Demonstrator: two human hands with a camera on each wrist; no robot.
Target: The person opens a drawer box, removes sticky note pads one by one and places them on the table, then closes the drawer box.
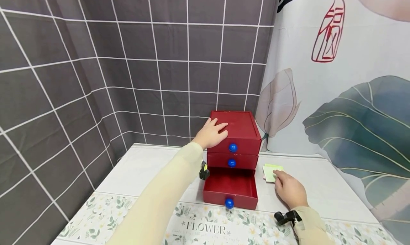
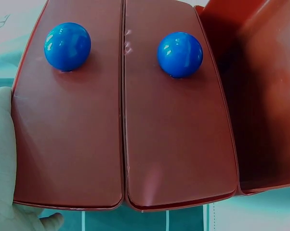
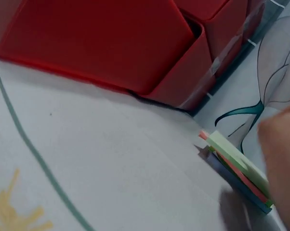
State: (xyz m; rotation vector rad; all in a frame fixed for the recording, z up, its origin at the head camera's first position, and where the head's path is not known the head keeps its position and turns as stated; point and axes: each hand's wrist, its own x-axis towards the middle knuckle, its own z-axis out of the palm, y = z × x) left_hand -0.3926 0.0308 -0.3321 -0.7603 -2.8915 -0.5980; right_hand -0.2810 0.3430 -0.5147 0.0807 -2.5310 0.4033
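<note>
My left hand (image 1: 211, 134) rests on the top left of a small red drawer cabinet (image 1: 238, 124), fingers spread. In the left wrist view, part of that hand (image 2: 1, 154) lies along the cabinet's edge, beside two closed drawer fronts with blue knobs (image 2: 68, 46). The bottom drawer (image 1: 230, 182) is pulled out, and its visible interior is bare. To the right of the cabinet, my right hand (image 1: 291, 189) pinches a stack of sticky notes (image 1: 269, 173) at its near edge. Light green, pink and blue layers show in the stack (image 3: 239, 166) in the right wrist view; the fingertips are partly hidden.
A white tabletop (image 1: 153, 166) with a floral printed strip (image 1: 205, 220) along the front carries the cabinet. Behind stands a dark grey gridded cloth (image 1: 169, 74); a white curtain with leaf prints (image 1: 368, 124) hangs at right.
</note>
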